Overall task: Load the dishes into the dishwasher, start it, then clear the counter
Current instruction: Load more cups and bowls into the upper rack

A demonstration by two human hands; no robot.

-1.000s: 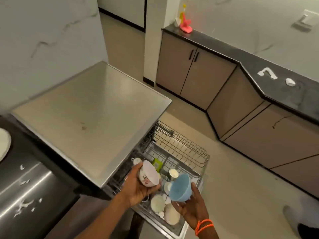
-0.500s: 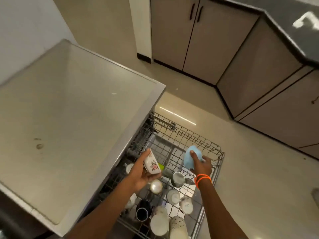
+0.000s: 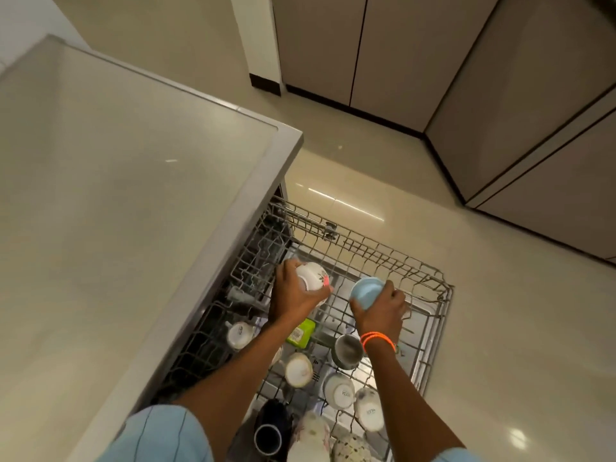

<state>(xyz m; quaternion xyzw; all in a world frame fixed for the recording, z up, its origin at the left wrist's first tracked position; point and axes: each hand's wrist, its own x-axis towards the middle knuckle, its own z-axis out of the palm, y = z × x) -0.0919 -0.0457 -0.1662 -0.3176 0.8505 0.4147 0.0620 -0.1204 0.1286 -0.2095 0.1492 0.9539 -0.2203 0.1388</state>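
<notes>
bowls point(image 3: 311, 276) now farther over rack point(image 3: 416, 271)

Quick count of what's in view: two hands, left point(image 3: 293, 296) and right point(image 3: 380, 311), each holding one bowl, so two bowls, a floral one point(image 3: 313, 276) and a blue one point(image 3: 366, 291). One wire rack point(image 3: 436, 328) pulled out. In it, about four white cups point(image 3: 238, 335) bottoms-up, one steel cup point(image 3: 346, 350), one dark mug point(image 3: 268, 436), one green box point(image 3: 301, 333). Couple more speckled pieces at the bottom edge, can't tell what. Two orange bands point(image 3: 376, 338) on the right wrist.
</notes>
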